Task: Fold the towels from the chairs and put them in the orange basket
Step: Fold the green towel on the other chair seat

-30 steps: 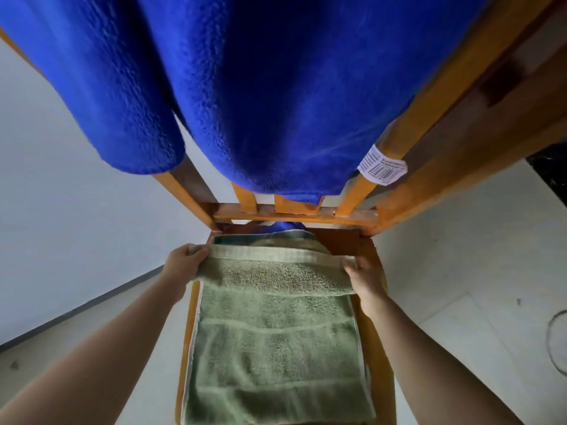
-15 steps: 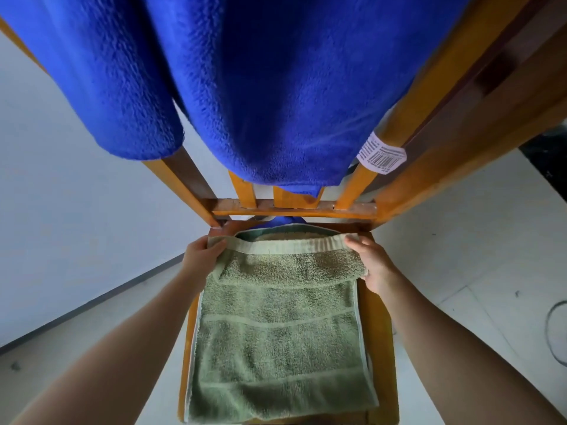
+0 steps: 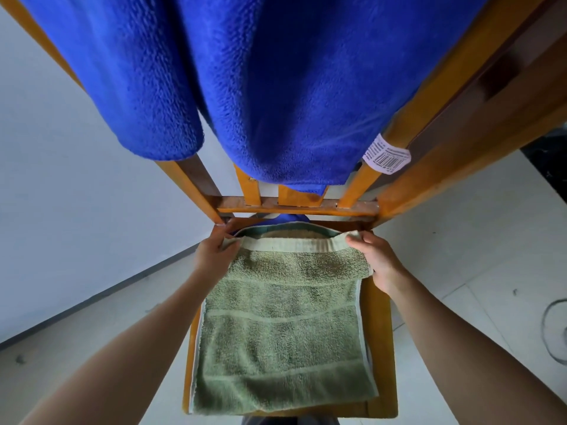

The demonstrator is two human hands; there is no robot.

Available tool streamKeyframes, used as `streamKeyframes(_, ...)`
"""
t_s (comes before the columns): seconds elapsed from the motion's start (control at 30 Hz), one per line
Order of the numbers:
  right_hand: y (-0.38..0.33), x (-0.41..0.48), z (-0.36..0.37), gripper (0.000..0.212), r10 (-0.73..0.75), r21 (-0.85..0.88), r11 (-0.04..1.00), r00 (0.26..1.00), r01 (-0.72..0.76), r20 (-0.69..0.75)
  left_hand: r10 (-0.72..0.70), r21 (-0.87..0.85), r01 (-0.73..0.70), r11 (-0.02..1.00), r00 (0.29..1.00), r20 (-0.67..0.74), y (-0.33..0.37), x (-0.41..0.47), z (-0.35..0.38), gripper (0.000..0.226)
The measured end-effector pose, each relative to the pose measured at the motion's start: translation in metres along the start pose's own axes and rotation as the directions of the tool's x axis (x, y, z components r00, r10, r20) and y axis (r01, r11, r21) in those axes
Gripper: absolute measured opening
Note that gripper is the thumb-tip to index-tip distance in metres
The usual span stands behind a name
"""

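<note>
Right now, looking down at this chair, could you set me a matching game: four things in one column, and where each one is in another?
1 green towel
2 blue towel
3 barcode label
4 left hand

a draped over the chair back
b stuck on a back slat
c spread on the chair seat
d pinching the green towel's far corner

Pairs: 1-c, 2-a, 3-b, 4-d

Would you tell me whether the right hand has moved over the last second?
Yes. The right hand, holding the green towel, has moved away from the person, closer to the chair's back rail.
</note>
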State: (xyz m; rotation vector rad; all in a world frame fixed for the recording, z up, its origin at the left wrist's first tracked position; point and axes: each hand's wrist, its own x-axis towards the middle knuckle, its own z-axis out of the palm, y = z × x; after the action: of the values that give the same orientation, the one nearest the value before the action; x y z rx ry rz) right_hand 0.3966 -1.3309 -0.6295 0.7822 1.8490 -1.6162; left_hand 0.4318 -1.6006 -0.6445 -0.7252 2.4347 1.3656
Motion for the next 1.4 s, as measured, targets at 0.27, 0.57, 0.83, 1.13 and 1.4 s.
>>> streamKeyframes(0.27, 0.012, -0.005, -0.006, 0.012, -0.110, -0.239, 0.965, 0.994, 0.112, 0.020, -0.025, 0.190, 0.040, 0.981, 0.996, -0.080, -0.012, 0.003, -0.004, 0.015)
streamKeyframes(0.57, 0.023, -0.006, -0.009, 0.012, -0.163, -0.406, 0.904, 0.986, 0.136, -0.034, -0.091, 0.000, 0.092, 0.996, 0.989, -0.115, -0.013, -0.002, -0.025, 0.008)
streamKeyframes(0.83, 0.026, -0.035, -0.038, 0.013, -0.360, -0.453, 0.836, 0.933, 0.311, -0.025, -0.110, -0.296, 0.060, 0.953, 0.982, -0.154, 0.005, -0.047, -0.063, 0.017)
streamKeyframes(1.13, 0.008, -0.129, -0.066, 0.015, -0.558, -0.402, 0.759, 0.830, 0.513, 0.005, -0.055, -0.519, -0.053, 0.853, 0.980, -0.189, 0.017, -0.158, -0.107, 0.033)
streamKeyframes(1.4, -0.020, -0.243, -0.102, 0.032, -0.725, -0.552, 0.453, 0.649, 0.700, 0.229, 0.207, -0.514, -0.334, 0.790, 0.935, -0.288, 0.038, -0.278, -0.153, 0.016)
